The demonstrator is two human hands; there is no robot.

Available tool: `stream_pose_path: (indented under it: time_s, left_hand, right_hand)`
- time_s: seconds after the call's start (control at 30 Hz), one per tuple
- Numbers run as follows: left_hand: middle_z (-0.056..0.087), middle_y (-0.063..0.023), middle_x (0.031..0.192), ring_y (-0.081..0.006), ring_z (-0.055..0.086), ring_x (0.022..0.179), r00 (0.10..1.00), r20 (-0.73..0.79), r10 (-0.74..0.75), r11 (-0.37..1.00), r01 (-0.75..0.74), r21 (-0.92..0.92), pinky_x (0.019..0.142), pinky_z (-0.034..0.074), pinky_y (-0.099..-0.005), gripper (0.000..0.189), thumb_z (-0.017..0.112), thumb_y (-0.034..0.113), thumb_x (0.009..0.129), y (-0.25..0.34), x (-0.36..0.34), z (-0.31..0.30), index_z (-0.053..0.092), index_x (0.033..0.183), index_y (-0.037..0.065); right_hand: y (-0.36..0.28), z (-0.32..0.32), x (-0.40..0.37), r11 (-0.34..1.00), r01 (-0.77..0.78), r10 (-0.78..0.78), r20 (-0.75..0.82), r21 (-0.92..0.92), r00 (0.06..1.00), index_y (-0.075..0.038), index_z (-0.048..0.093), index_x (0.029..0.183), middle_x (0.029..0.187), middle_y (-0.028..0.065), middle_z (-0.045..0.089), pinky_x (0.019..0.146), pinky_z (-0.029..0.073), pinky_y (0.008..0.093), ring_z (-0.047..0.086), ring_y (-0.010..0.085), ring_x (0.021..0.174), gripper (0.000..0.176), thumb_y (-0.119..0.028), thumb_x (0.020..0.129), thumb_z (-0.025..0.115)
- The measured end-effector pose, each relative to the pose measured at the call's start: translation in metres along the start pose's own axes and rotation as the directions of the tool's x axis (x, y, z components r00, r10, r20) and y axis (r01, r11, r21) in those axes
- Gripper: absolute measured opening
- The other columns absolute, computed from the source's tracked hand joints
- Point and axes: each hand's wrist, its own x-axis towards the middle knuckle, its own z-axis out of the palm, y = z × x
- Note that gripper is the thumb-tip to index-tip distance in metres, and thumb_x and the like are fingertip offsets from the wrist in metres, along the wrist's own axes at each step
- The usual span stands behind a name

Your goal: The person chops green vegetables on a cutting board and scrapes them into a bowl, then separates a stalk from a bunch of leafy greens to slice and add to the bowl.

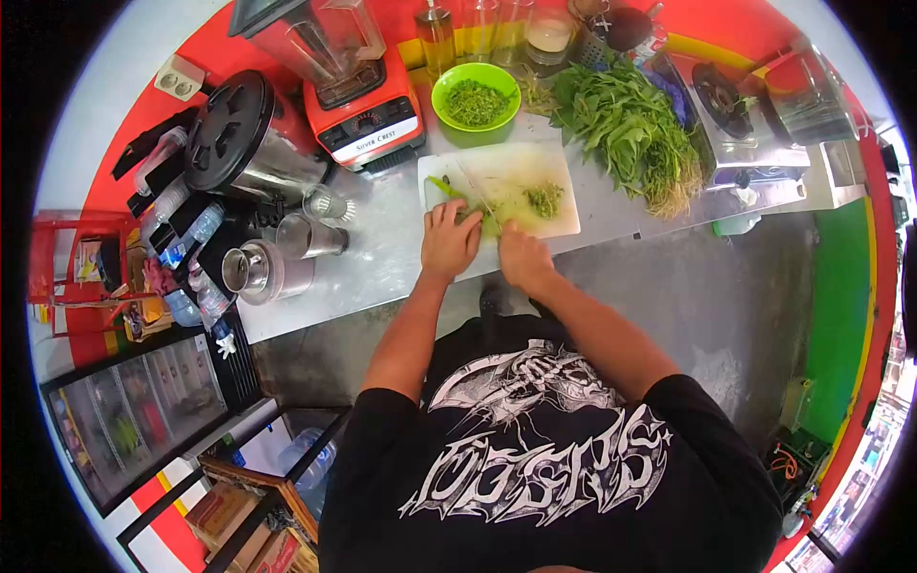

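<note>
My right hand (523, 256) grips a knife (478, 185) by its handle, the thin blade pointing up and to the left across a white cutting board (565, 222). To its left, my left hand (451, 239) presses curled fingers down on a long green vegetable (443, 185) close to the blade. Its exact kind is too small to tell, and part is hidden under the fingers. A small heap of chopped greens (544, 201) lies on the right half of the board. Behind the board, a bright green bowl (439, 99) holds more chopped greens (476, 103).
A large bunch of leafy greens with roots (626, 124) lies to the right. A red blender (363, 110) stands behind left, beside a lidded steel pot (277, 153) and metal cups (310, 236). Bottles (436, 40) line the back. A gas stove (721, 110) is at far right.
</note>
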Motion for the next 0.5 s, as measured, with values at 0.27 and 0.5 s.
stream_pose_path:
  time_s: [0.27, 0.5]
  left_hand:
    - [0.055, -0.0104, 0.124, -0.0322, 0.049, 0.116, 1.0, -0.022, -0.008, 1.0, 0.009, 0.014, 0.096, 0.039, -0.046, 0.025, 0.065, 0.022, 0.091, -0.001, -0.001, 0.004, 0.071, 0.114, 0.016]
    - [0.056, -0.0083, 0.122, -0.0306, 0.049, 0.115, 1.0, -0.005, -0.009, 1.0, 0.009, -0.011, 0.098, 0.04, -0.0457, 0.027, 0.066, 0.023, 0.089, -0.001, 0.0, 0.0, 0.071, 0.114, 0.018]
  right_hand:
    - [-0.01, -0.043, -0.003, 0.984, 0.126, -0.113, 0.108, -0.123, 0.988, 0.005, 0.054, 0.11, 0.096, 0.0226, 0.074, 0.076, 0.061, 0.0437, 0.075, 0.0376, 0.09, 0.026, -0.01, 0.089, 0.06]
    - [0.004, 0.004, 0.006, 0.999, -0.007, 0.007, 0.0, -0.039, 1.0, 0.004, 0.05, 0.115, 0.094, 0.0253, 0.073, 0.078, 0.059, 0.0511, 0.073, 0.0448, 0.087, 0.026, -0.015, 0.096, 0.053]
